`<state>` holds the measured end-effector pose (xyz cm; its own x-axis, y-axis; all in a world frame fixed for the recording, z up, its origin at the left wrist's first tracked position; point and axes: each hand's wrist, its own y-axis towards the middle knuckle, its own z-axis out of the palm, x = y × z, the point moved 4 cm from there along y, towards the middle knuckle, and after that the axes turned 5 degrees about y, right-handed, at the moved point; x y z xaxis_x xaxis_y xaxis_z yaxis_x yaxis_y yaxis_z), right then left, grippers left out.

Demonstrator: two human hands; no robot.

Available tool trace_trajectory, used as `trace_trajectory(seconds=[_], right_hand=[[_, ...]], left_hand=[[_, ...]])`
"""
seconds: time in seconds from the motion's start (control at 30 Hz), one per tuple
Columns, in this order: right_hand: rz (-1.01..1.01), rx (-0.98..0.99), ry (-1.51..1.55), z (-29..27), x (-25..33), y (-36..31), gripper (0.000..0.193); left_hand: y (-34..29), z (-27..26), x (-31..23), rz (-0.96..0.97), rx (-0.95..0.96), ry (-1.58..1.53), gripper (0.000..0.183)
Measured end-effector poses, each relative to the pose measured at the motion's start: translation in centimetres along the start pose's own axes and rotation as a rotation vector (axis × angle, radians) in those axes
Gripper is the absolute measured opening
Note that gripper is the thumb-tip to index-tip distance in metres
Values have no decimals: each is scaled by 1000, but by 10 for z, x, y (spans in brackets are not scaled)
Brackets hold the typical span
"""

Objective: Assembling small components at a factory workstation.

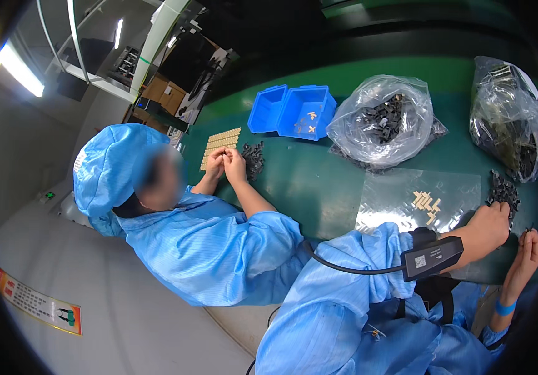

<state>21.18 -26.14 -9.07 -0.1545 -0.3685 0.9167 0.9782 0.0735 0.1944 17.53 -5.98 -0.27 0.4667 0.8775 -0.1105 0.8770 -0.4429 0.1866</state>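
My left hand (489, 225), with a black device strapped to its forearm, reaches to the near edge of a pile of small black parts (504, 189). Its fingers are bent together at the pile; what lies between them is hidden. Farther right, my right hand (521, 262) wears a blue wristband and pinches a small black part (527, 230) between thumb and fingertips. Left of my left hand, a clear plastic sheet (381, 197) lies flat on the green table, with several small cream-coloured pieces (427, 205) on it.
A co-worker in blue (213, 250) sits at my left, hands (226, 165) together beside black parts (253, 160) and cream strips (221, 142). Blue bins (268, 111), an open bag of black parts (378, 119) and another clear bag (508, 119) stand along the back.
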Motion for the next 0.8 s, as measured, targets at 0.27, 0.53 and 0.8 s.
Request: trace_trajectory(seconds=[0.27,0.53,0.8], right_hand=[[-22,-110,-85,33,8,-4,12],[-140,-68,-302,44,25,-2,6],[-152,-204,-413,79,42,-13,7]], left_hand=[[7,5,29,-230,-70,-444,21],[13,-5,43,-290,-278,-768,19],[-30,-100,41,-387,-295,-1580,36]])
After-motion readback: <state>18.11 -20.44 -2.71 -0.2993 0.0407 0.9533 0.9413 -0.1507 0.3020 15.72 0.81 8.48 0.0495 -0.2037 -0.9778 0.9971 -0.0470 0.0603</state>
